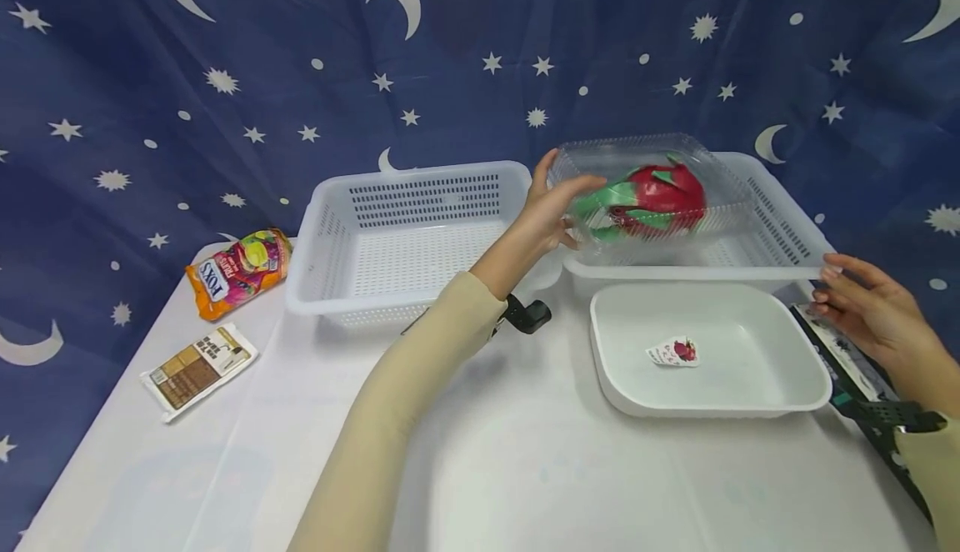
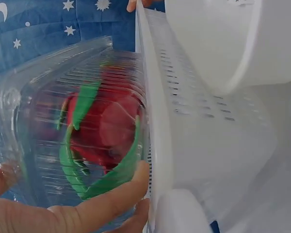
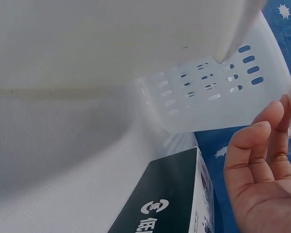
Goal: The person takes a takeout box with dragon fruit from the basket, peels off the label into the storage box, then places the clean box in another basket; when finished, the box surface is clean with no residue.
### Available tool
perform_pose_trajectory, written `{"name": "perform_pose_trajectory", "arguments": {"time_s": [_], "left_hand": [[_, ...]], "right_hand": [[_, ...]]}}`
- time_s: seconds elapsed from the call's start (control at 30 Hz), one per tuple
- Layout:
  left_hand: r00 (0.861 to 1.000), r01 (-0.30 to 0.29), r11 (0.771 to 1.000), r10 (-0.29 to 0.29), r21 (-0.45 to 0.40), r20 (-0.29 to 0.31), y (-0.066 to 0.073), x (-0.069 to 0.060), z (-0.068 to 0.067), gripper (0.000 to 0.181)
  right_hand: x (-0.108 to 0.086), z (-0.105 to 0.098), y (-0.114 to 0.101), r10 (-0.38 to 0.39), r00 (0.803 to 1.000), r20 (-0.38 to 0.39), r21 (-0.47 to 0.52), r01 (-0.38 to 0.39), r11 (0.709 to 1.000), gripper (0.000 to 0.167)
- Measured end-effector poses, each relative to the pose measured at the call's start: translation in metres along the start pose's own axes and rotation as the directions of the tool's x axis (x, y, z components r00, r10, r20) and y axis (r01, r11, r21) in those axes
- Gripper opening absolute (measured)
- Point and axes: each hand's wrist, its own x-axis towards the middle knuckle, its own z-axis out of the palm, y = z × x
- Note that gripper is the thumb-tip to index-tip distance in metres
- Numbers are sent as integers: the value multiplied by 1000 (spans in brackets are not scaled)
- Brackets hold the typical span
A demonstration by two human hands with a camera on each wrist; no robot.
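My left hand [image 1: 551, 202] grips the near left end of a clear plastic container [image 1: 626, 152], its fingers spread along the side. Through the ribbed walls shows a red and green dragon fruit [image 1: 667, 193]. The container is tilted over the right white basket [image 1: 787, 202], close to its rim in the left wrist view. At that basket's front right corner, my right hand [image 1: 873, 310] pinches the rim. Its fingers [image 3: 276, 155] appear bent beside the slotted wall [image 3: 252, 68] in the right wrist view, where the thumb is hidden.
A white basin [image 1: 712, 402] holding a small fruit-picture label [image 1: 675, 352] stands in front. The left slotted basket [image 1: 427, 260] is beside it. Further left lie an orange candy bag [image 1: 243, 273] and a brown-and-white packet [image 1: 201, 368]. A dark box [image 3: 169, 184] lies at right.
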Motion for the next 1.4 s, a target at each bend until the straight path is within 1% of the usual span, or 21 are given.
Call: {"name": "perform_pose_trajectory", "arguments": {"time_s": [0.07,0.17,0.3,0.37,0.5,0.57,0.6,0.7,0.77,0.87,0.93,1.0,1.1,1.17,1.23,1.33,1.4], "left_hand": [[1000,-10,1000,10,7,-19,0,3,3,88],[998,-21,999,24,44,-59,-2,9,9,87],[995,-16,995,25,95,-95,-5,14,16,87],[994,-13,993,25,117,-109,-7,16,19,86],[988,-6,987,31,158,-154,-12,20,25,83],[985,-14,982,46,190,-164,-16,23,28,83],[984,-28,976,65,215,-167,-18,25,29,83],[981,-69,953,119,295,-155,-24,29,32,84],[977,-96,935,155,342,-149,-28,31,33,84],[974,-114,917,179,382,-137,-31,32,31,84],[974,-131,901,194,414,-115,-33,33,30,84],[975,-151,880,209,450,-82,-35,35,28,84],[972,-189,831,233,522,-18,-38,38,25,85],[972,-203,810,236,551,11,-40,40,23,85],[972,-206,795,232,571,28,-43,42,23,87],[977,-193,794,211,577,35,-46,43,23,95],[981,-175,784,187,595,43,-46,43,24,104]], "right_hand": [[1,2,-2,-9,1000,25,29,8,1000,32],[1,5,-4,-19,999,49,65,16,998,31],[1,10,-5,-38,997,68,90,32,995,30],[1,12,-4,-35,996,82,109,26,994,30],[0,14,-4,-15,989,145,160,-9,987,32],[0,14,-4,-8,986,166,179,-22,984,33],[-1,14,-4,-11,987,162,171,-17,985,32],[-1,14,-5,-14,991,134,154,-7,988,30],[-1,13,-5,-3,992,124,168,-18,986,30],[-1,12,-4,17,989,146,204,-47,978,31],[-1,12,-4,17,987,160,222,-53,974,31],[-1,12,-4,3,987,159,219,-38,975,31],[-1,10,-4,-18,988,156,228,-18,973,31],[-2,9,-4,-24,988,156,239,-14,971,31],[-3,9,-4,-23,987,161,247,-18,969,31],[-5,9,-3,-19,987,159,245,-20,969,31],[-6,8,-3,-15,989,147,239,-21,971,31]]}}
